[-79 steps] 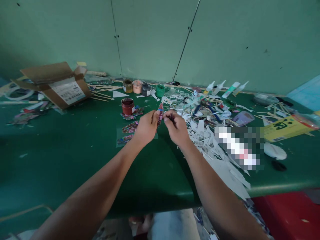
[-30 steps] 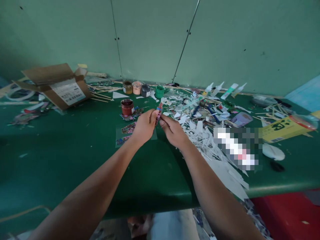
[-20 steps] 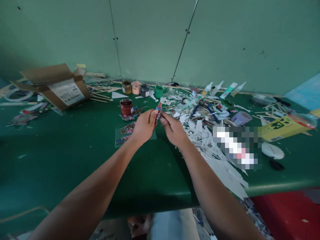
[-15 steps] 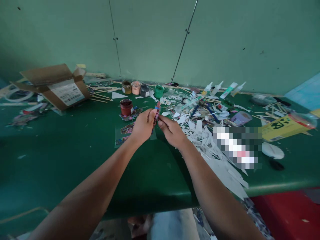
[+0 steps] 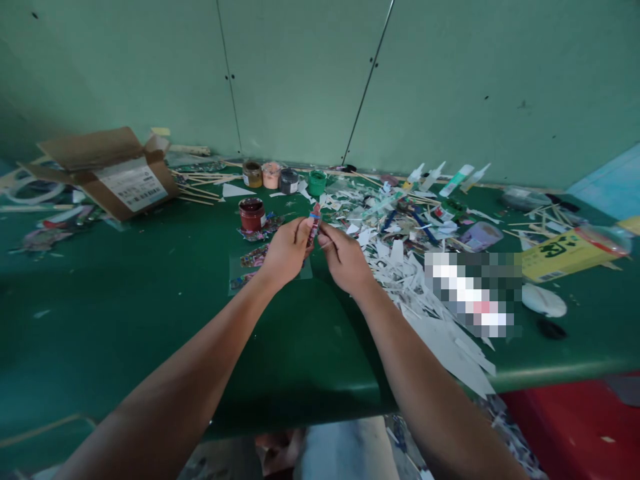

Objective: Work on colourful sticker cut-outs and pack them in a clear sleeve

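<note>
Between thumb and fingers of my left hand point(image 5: 289, 251) is a small, narrow, reddish-pink patterned piece point(image 5: 314, 225) with a blue band near its top. My right hand point(image 5: 344, 257) is closed, its thumb and fingertips at the right side of that piece. Whatever sits in the right fingertips is too small to make out. Below and left of my left hand lie colourful patterned strips point(image 5: 255, 255) on a clear sheet point(image 5: 235, 267), partly covered by the hand. Behind them stands an open jar of dark red paint point(image 5: 253, 217).
Several paint jars, one of them green point(image 5: 317, 182), line the back. An open cardboard box point(image 5: 117, 177) stands left, near thin wooden sticks point(image 5: 197, 190). White paper scraps point(image 5: 425, 293), glue bottles point(image 5: 457, 180), a yellow-labelled container point(image 5: 565, 257) and a white computer mouse point(image 5: 544, 301) are on the right.
My right hand has shifted slightly up at the edge of the patterned piece. My left hand keeps its grip nearly in place.
</note>
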Tool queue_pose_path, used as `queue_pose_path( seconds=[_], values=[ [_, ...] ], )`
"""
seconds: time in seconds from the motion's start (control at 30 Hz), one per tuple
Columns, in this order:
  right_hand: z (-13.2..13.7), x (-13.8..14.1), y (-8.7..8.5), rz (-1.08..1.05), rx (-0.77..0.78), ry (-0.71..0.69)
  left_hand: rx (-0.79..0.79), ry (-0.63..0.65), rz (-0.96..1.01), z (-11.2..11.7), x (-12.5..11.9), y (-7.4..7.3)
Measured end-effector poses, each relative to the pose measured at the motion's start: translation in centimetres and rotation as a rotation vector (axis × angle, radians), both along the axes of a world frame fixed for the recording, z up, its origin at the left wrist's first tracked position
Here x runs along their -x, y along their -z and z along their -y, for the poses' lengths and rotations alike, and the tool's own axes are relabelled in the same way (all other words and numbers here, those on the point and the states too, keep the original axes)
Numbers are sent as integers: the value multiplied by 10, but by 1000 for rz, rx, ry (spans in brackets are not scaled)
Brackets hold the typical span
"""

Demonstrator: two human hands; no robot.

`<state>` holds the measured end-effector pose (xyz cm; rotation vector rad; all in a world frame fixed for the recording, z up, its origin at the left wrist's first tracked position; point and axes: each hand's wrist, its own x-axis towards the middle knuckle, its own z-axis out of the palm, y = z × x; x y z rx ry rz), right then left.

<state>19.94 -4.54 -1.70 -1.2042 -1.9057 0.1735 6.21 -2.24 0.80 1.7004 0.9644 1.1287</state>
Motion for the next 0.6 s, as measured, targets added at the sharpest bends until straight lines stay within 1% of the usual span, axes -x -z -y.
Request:
queue_pose_path(
  seconds=[0.13, 0.23, 0.43, 0.6],
  values=[
    [0, 2, 2, -12, -29, 52, 9, 20, 18, -1, -1, 1],
    [-1, 1, 3, -38, -24, 69, 14, 43, 25, 0, -2, 2],
    [-3, -2, 3, -84, -23, 80, 15, 73, 4, 3, -2, -3],
    [-2, -1, 3, -126, -52, 148, 3, 81, -18, 4, -2, -3]
  ],
)
